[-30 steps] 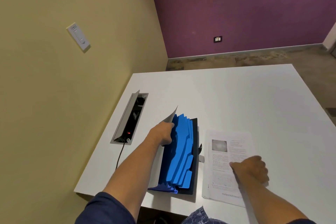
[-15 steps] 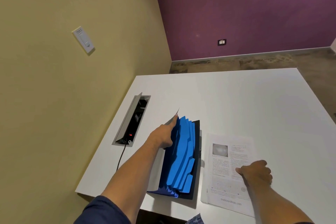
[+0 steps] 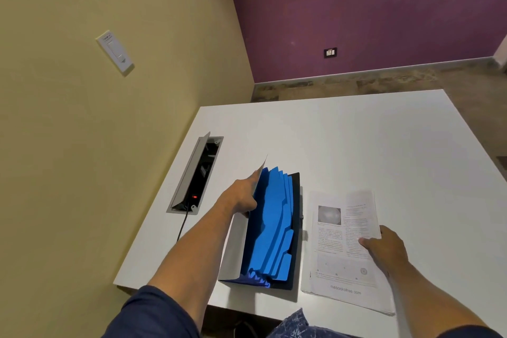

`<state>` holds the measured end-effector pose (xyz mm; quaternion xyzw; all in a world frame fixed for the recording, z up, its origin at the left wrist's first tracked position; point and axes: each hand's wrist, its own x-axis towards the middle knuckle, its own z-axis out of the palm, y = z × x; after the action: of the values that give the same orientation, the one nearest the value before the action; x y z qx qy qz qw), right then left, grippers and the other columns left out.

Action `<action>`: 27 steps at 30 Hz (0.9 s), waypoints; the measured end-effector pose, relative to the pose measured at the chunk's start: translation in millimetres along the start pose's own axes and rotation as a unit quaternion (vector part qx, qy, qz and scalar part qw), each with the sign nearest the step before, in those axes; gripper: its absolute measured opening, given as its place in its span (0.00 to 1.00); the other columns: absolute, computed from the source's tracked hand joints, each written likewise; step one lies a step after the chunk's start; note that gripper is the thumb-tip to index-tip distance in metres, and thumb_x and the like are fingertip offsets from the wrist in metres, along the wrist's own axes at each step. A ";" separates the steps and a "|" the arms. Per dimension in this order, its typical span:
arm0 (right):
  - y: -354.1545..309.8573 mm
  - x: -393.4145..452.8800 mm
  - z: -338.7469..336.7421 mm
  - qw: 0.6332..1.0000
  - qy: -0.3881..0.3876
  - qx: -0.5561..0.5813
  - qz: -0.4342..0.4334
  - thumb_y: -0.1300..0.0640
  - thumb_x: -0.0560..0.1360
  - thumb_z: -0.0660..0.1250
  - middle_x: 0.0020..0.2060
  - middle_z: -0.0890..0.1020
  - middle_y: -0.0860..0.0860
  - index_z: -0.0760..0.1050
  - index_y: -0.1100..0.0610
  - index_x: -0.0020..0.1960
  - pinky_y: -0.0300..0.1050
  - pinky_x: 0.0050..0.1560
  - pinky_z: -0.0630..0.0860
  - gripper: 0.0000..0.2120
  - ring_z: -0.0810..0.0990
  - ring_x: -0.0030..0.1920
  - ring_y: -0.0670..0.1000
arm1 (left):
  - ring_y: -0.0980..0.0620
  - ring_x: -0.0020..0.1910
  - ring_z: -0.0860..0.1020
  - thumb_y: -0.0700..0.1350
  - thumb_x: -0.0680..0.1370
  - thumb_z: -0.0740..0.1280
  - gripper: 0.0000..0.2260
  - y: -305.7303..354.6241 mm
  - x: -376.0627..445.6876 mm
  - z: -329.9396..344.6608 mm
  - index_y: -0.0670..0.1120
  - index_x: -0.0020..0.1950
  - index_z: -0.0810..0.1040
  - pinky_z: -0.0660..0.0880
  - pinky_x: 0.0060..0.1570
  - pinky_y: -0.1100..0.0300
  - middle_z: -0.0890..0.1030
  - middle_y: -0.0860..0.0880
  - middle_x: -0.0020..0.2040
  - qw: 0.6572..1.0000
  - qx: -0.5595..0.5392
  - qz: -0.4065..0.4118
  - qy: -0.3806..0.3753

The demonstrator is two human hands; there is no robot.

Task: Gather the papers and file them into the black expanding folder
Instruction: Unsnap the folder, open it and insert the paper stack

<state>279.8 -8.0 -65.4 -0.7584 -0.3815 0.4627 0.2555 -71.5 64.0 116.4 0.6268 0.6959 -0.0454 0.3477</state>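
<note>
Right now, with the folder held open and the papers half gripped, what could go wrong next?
1. The left hand alone props the flap of the folder; if it slips, the flap could drop over the blue dividers before anything goes in.
2. The right hand pinches only the right edge of the papers; lifted so, the stack may fan out or shed lower sheets.
3. The stack's near corner seems to overhang the table edge and could slide off.

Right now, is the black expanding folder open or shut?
Open. The left hand holds the folder flap back, and the blue dividers stand fanned out and exposed.
</note>
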 end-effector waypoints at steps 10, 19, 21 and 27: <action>3.1 -11.4 0.4 0.969 -0.034 0.244 -0.018 0.67 0.78 0.69 0.54 0.85 0.55 0.78 0.58 0.67 0.47 0.48 0.80 0.18 0.85 0.49 0.54 | 0.37 0.54 0.83 0.29 0.76 0.67 0.33 -9.0 8.8 -0.4 0.45 0.80 0.65 0.86 0.48 0.45 0.79 0.41 0.58 0.998 -0.064 -0.019 -0.013; -70.8 -21.0 -5.1 0.887 0.004 0.456 -0.069 0.64 0.78 0.70 0.54 0.87 0.47 0.79 0.51 0.65 0.51 0.48 0.84 0.17 0.87 0.54 0.54 | 0.36 0.55 0.84 0.30 0.77 0.68 0.24 -12.9 17.4 -0.2 0.40 0.72 0.73 0.86 0.46 0.44 0.79 0.40 0.65 0.997 -0.075 -0.034 0.000; -89.1 -23.7 0.6 0.868 -0.021 0.488 -0.089 0.67 0.79 0.69 0.56 0.87 0.49 0.78 0.54 0.67 0.50 0.47 0.86 0.18 0.87 0.53 0.52 | 0.36 0.55 0.84 0.30 0.77 0.68 0.23 -13.2 18.6 -0.3 0.40 0.72 0.73 0.86 0.46 0.44 0.79 0.40 0.65 0.996 -0.079 -0.033 0.002; -126.7 -28.0 20.1 0.840 -0.021 0.533 -0.100 0.66 0.77 0.71 0.55 0.87 0.53 0.79 0.60 0.65 0.47 0.44 0.85 0.17 0.86 0.53 0.56 | 0.36 0.51 0.86 0.31 0.75 0.68 0.29 -16.8 19.8 0.9 0.39 0.76 0.70 0.86 0.43 0.45 0.77 0.39 0.69 0.996 -0.080 -0.026 0.009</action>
<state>210.6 43.2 33.8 -0.4531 -0.1550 0.5828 0.6565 -85.8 76.7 98.7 0.5788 0.7166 0.0069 0.3891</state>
